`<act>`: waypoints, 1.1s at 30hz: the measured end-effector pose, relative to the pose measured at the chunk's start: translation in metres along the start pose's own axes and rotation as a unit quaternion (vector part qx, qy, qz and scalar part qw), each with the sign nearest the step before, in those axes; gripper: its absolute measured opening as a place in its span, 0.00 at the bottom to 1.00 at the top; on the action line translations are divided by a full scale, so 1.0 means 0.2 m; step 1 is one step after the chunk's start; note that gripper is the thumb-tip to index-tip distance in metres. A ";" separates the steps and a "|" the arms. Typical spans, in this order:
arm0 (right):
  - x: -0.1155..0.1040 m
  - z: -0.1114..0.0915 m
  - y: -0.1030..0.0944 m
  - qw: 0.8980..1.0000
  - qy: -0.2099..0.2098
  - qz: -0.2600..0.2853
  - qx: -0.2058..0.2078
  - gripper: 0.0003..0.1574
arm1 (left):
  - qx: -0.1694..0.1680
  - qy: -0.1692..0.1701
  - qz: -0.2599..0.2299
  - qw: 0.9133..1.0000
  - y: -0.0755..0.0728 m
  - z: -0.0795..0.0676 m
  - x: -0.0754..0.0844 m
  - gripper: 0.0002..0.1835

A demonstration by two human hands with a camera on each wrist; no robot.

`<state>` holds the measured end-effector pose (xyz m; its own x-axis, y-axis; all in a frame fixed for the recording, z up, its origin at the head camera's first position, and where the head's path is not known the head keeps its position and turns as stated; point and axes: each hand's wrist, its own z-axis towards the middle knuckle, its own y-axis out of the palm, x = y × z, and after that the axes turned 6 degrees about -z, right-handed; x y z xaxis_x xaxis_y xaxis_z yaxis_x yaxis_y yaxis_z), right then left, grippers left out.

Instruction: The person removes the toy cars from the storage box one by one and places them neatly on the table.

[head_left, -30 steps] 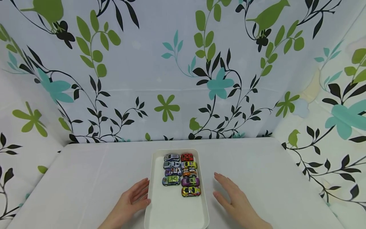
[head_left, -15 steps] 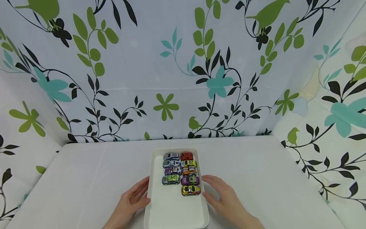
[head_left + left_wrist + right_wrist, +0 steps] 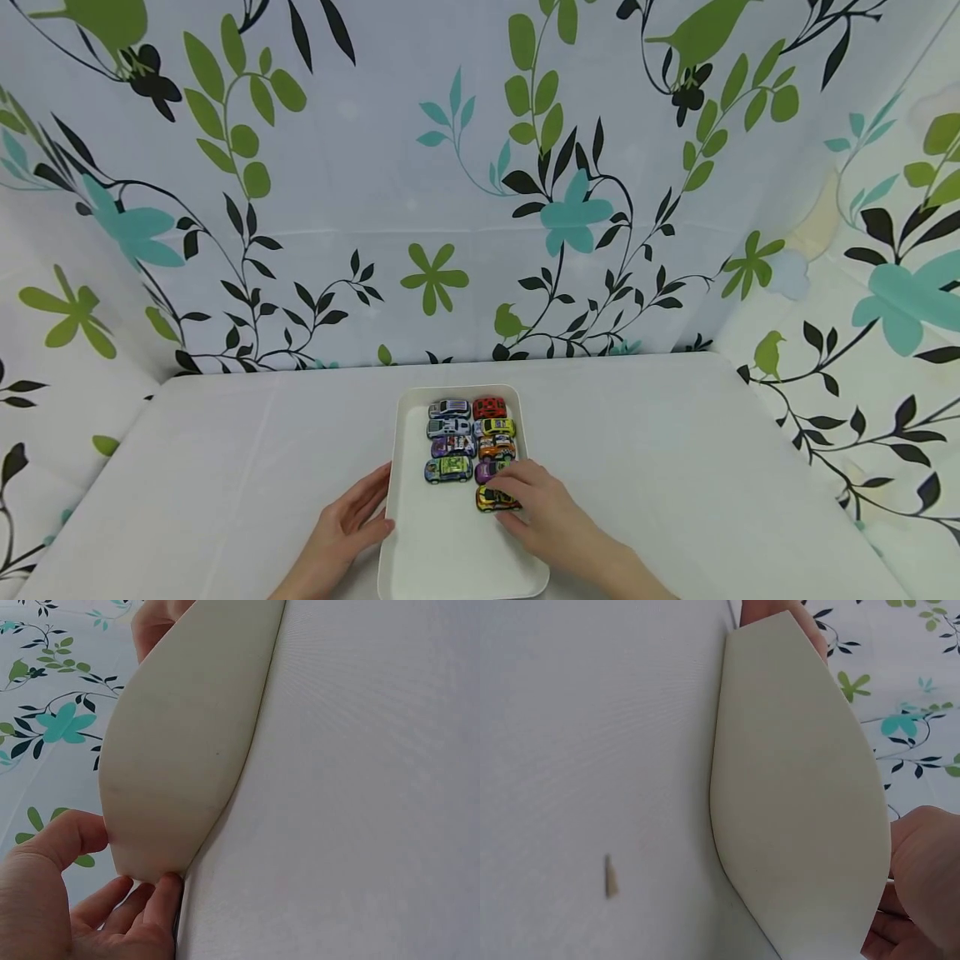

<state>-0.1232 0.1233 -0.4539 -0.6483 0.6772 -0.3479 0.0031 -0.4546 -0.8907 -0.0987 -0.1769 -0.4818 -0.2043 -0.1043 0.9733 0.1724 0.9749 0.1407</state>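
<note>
A white rectangular tray [image 3: 442,558] holds two columns of small toy cars. My left hand [image 3: 341,529] holds the tray's left side, thumb at the rim and fingers along the outer wall, as the left wrist view also shows on the tray wall [image 3: 180,750]. Reaching over the right rim, my right hand [image 3: 551,521] pinches the yellow-and-red toy car [image 3: 491,500] nearest me, thumb on its near side and fingers on its far side. That hand partly covers the purple car [image 3: 483,472] behind. In the right wrist view, the tray wall [image 3: 795,772] hides the fingertips.
A green-and-blue car [image 3: 448,469] ends the left column; a red car [image 3: 490,407] heads the right one. The tray stands on a white-covered table [image 3: 675,467]. Leaf-patterned cloth [image 3: 337,167] rises behind the table and at both sides.
My right hand has come left from beside the tray, over its right rim, and taken hold of the nearest car. The left hand stays at the tray's left side.
</note>
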 end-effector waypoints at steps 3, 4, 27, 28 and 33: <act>0.00 0.02 0.01 1.000 -0.013 -0.017 0.002 0.19 | 0.000 0.001 0.002 1.000 0.00 0.00 0.00 0.38; 0.00 0.03 0.02 1.000 -0.016 -0.022 0.003 0.18 | -0.001 0.003 0.001 1.000 0.00 0.00 0.00 0.38; 0.01 0.05 0.03 0.999 0.000 -0.027 -0.042 0.17 | 0.019 -0.032 -0.009 0.999 0.00 0.02 0.00 0.39; 0.01 0.05 0.02 0.999 0.000 -0.031 -0.043 0.17 | 0.020 -0.033 -0.009 0.999 0.00 0.02 0.00 0.39; 0.00 0.05 0.02 0.998 0.010 -0.037 -0.058 0.17 | 0.019 -0.032 -0.008 0.999 0.00 0.02 0.00 0.39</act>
<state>-0.1306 0.1166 -0.4547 -0.6351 0.7180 -0.2849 0.0449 -0.3338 -0.9416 -0.1026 -0.1764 -0.4834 -0.2676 -0.1075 0.9575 0.1322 0.9803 0.1470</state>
